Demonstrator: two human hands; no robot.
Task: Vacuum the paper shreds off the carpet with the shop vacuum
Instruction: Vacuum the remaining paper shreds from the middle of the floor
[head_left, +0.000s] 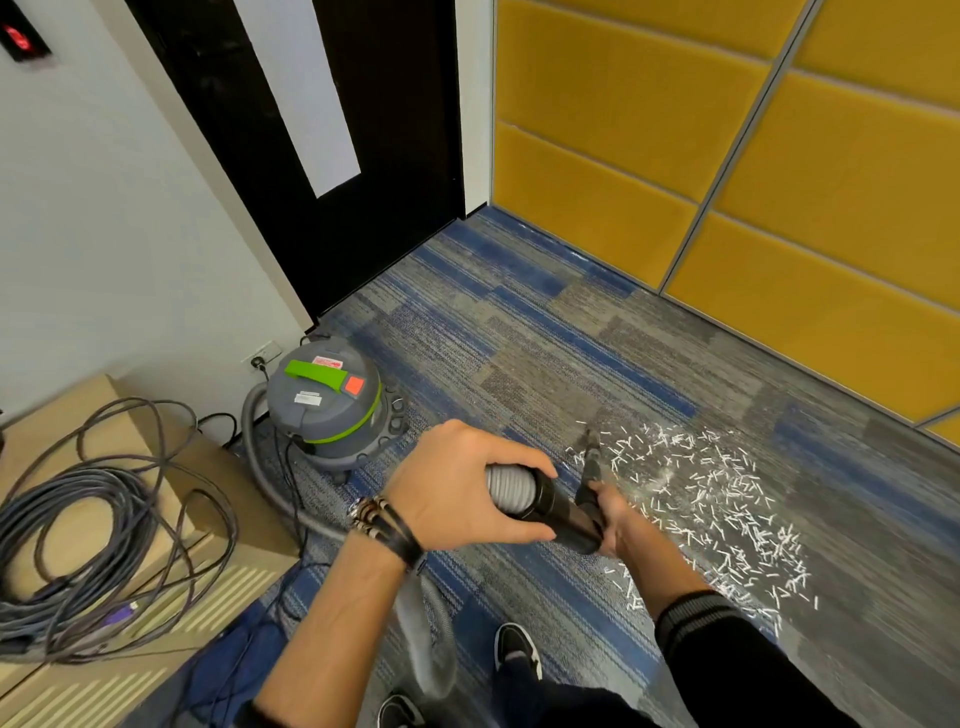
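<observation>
**At the near edge of the shreds, the nozzle is steadied by both hands**

The grey hose cuff (511, 488) is wrapped by the left hand (457, 488), and the black tube (563, 512) ahead of it is gripped by the right hand (608, 514), so both hands are clamped close together on one line. This split hold is judged to let the slim nozzle (592, 457) be aimed low while the hose weight is carried behind. The tip is pointed at the left fringe of the paper shreds (717, 499), which are scattered thickly over the carpet (519, 338) to the right; whether it touches the pile cannot be told.

The shop vacuum (327, 405) is parked by the wall, well apart from the mess, with its hose (260, 467) looped round towards the feet. Coiled cables (78, 519) are heaped on a wooden platform (156, 467) at the left. The trailing hose by the shoe (514, 649) could be stepped on, and reach towards the yellow wall panels (779, 208) may be limited by it.
</observation>
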